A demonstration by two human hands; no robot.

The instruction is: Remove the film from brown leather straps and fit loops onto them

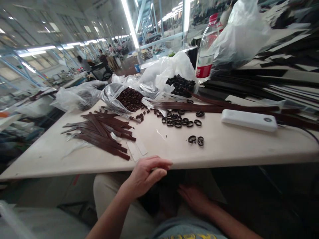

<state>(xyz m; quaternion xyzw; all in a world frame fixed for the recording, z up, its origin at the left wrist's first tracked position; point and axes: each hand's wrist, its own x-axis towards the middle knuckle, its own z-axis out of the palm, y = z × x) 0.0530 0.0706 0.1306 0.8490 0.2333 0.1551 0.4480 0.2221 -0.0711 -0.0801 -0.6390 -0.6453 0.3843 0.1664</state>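
My left hand [147, 174] is at the table's front edge, its thumb and forefinger stretched out and apart with nothing between them. Below the edge, in shadow over my lap, is my right hand [193, 196]; its fingertips are dark and blurred, so whether it holds anything is hidden. Dark brown strips [102, 132] lie in a loose pile beyond my left hand, beside thin white strips [137, 149]. Several small black loops [178, 121] are grouped at mid-table, with two more loops [196, 140] nearer the edge.
An open plastic bag [131, 99] holds small brown pieces; another bag [180, 84] holds black ones. A red-capped bottle [205, 49] stands behind. To the right lie a white device [249, 120] with a cable and long dark strips [231, 86]. People sit far back.
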